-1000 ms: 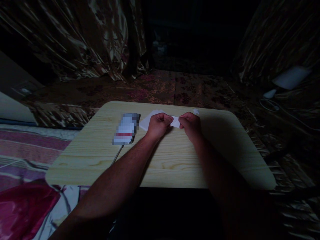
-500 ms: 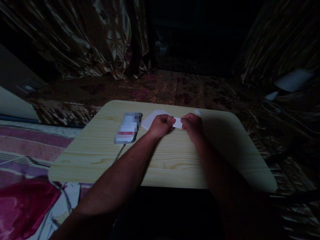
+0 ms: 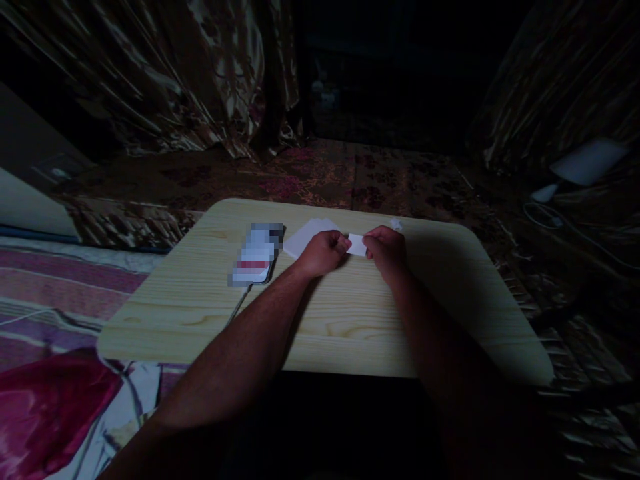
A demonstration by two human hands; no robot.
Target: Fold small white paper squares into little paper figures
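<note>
My left hand and my right hand meet over the far middle of a light wooden table. Both are closed in a pinch on one small white piece of paper, which spans the gap between them. Just behind my left hand lies a small stack of white paper sheets on the tabletop. A tiny white scrap sits beyond my right hand near the table's far edge.
A phone with a cable lies left of my hands. Patterned dark fabric covers the floor and hangs behind. A striped pink blanket is at the left. A white object with a cord lies at the far right.
My hands have stayed almost in place, still pinching the paper piece; the view has shifted slightly.
</note>
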